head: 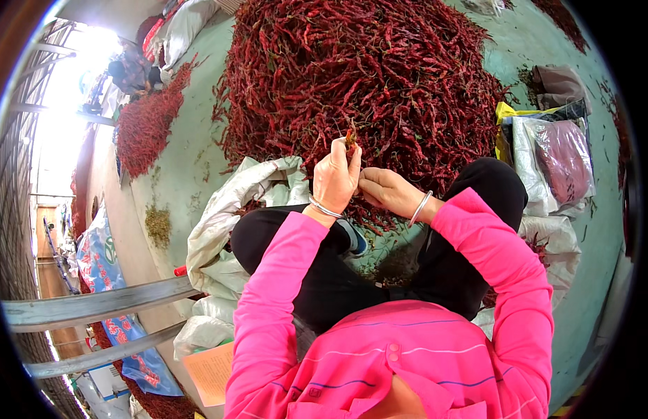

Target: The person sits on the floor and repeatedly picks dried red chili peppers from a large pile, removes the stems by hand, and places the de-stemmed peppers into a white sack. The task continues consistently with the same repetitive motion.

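Observation:
A large heap of dried red chili peppers (366, 78) lies on the floor before me. Above its near edge, my left hand (335, 175) is raised, with a small chili pepper (350, 137) pinched between thumb and fingers, its stem end pointing up. My right hand (389, 191) is close beside the left, fingers curled together near the left palm. Whether anything sits between the right fingertips is hidden. Loose chilies and broken bits lie on the floor below both hands, between my knees.
An open white woven sack (219, 235) stands by my left knee, another sack (552, 246) by my right. Plastic-wrapped packages (557, 162) lie at right. A smaller chili pile (151, 123) lies far left near a crouching person (130, 70). Metal rails (98, 305) run at left.

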The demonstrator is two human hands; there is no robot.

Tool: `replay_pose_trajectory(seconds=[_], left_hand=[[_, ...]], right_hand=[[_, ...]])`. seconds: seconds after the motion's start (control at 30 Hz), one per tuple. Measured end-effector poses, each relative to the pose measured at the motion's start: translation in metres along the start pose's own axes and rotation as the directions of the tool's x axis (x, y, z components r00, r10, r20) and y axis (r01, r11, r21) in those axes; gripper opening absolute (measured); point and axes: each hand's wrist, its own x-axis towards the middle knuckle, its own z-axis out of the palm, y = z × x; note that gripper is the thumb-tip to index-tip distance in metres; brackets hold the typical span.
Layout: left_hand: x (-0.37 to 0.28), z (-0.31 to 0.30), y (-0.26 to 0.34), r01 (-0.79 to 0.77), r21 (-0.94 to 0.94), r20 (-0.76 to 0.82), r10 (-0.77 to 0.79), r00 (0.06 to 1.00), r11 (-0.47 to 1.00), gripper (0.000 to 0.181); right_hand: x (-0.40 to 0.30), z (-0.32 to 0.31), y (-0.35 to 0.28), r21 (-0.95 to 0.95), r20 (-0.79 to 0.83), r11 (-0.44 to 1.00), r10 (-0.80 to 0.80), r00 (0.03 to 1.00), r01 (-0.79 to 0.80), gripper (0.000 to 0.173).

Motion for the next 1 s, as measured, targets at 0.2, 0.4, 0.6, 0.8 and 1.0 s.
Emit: replay_pose_trajectory(seconds=[0.2,0.4,0.6,0.8,1.0], left_hand=[[0.004,0.021,0.002,0.609,-0.773,0.371,-0.652,0.662,0.178,0.015],[-0.028,0.027,-0.043,0.586,-0.766,0.533,-0.770,0.351,-0.264,0.023],[0.020,-0.046,-0.065,0.311,-0.877,0.481,-0.683,0.550,-0.367,0.023],[0.065,-0.074,-0.046,0.212,-0.903,0.414,-0.623,0.664,-0.374,0.020],[0.054,-0.065,-0.047,0.249,-0.776,0.582,-0.507,0.636,-0.579,0.024]], right_hand=[[0.003,0.009,-0.018,0.145,-0.247,0.977,-0.117,0.962,0.156,0.017],[-0.007,-0.044,-0.032,0.080,-0.282,0.989,-0.100,0.954,0.127,0.017],[0.013,-0.020,0.080,-0.849,0.051,0.527,0.140,0.989,-0.031,0.026],[0.135,-0.100,0.076,-0.543,-0.582,0.802,-0.145,0.800,-0.249,0.013],[0.153,-0.149,0.079,-0.838,-0.467,0.494,-0.426,0.775,-0.234,0.004]])
